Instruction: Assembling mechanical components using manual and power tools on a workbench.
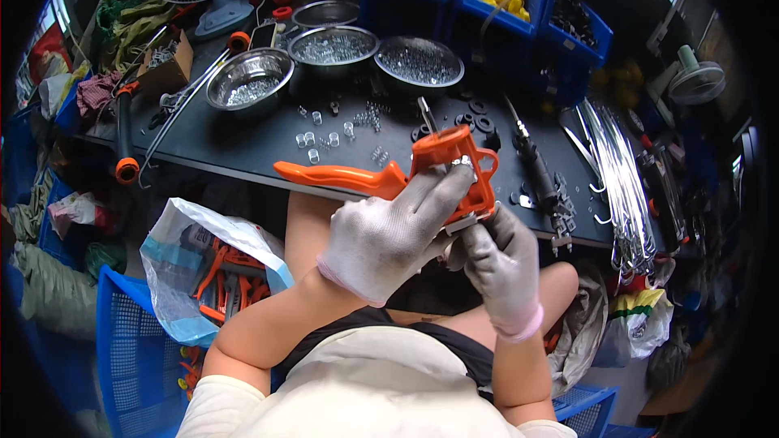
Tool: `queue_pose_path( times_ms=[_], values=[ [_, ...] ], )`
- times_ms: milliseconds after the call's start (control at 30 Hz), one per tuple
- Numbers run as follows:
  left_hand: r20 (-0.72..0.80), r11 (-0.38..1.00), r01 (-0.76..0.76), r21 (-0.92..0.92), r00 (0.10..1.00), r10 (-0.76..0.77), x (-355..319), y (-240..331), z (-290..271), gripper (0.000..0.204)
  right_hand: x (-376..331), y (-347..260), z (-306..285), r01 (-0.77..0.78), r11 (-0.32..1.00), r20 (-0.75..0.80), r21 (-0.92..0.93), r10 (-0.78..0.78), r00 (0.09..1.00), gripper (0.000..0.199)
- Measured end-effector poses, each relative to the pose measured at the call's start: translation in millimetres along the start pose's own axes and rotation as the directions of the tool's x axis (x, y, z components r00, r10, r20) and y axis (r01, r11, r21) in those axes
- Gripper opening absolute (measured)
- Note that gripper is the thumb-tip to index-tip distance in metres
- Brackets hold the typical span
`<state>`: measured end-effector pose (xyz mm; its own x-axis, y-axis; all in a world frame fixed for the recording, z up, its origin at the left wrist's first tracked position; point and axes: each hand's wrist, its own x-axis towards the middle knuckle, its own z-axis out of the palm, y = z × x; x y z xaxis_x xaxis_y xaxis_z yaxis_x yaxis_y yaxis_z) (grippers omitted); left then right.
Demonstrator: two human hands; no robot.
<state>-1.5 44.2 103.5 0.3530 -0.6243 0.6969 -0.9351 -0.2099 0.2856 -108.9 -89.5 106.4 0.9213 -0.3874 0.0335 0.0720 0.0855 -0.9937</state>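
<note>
There are 2 hands, both in grey-white knitted gloves, and between them 1 bright orange plastic tool body with a long curved handle (385, 182). The left hand (388, 231) is clamped around the middle of this body; the handle points out to the left, beyond the knuckles. The right hand (499, 264) is just below the body's lower end, its fingertips close together beside 1 small light-grey part (462, 225); whether they grip it, I cannot tell. 1 grey metal shaft (428, 116) rises at the top of the body, its lower end hidden.

On the black table (268, 139) are 4 round metal bowls (227, 75), the rearmost with contents hard to make out, and about 6 short clear plastic cylinders (333, 139). Behind stand 3 blue plastic bins (495, 15), partly cut off by the upper edge.
</note>
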Motion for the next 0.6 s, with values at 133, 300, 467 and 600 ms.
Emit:
queue_pose_path(
  times_ms=[133, 300, 467, 600],
  values=[
    [-0.037, 0.994, -0.093, 0.05, 0.995, 0.095, 28.6, 5.8, -46.3, 0.08, 14.2, -50.5, 3.9, 0.1, 0.995, 0.09, 0.013, -0.101, 0.991, 0.018],
    [-0.045, 0.946, -0.299, 0.125, 0.951, 0.306, 30.5, 5.0, -85.9, 0.048, 9.1, -42.6, 12.7, 0.22, 0.957, 0.162, 0.19, -0.252, 0.954, 0.026],
    [0.106, 0.855, -0.32, 0.408, 0.947, 0.303, 15.0, 1.3, -117.9, 0.03, 22.9, -14.5, 13.3, 0.402, 0.877, -0.047, 0.264, -0.404, 0.913, 0.02],
    [-0.024, 0.9, -0.38, 0.212, 0.919, 0.393, 30.0, -20.6, -124.7, 0.021, 41.6, 1.4, -0.9, 0.304, 0.821, 0.173, 0.483, -0.43, 0.886, 0.027]
  ],
)
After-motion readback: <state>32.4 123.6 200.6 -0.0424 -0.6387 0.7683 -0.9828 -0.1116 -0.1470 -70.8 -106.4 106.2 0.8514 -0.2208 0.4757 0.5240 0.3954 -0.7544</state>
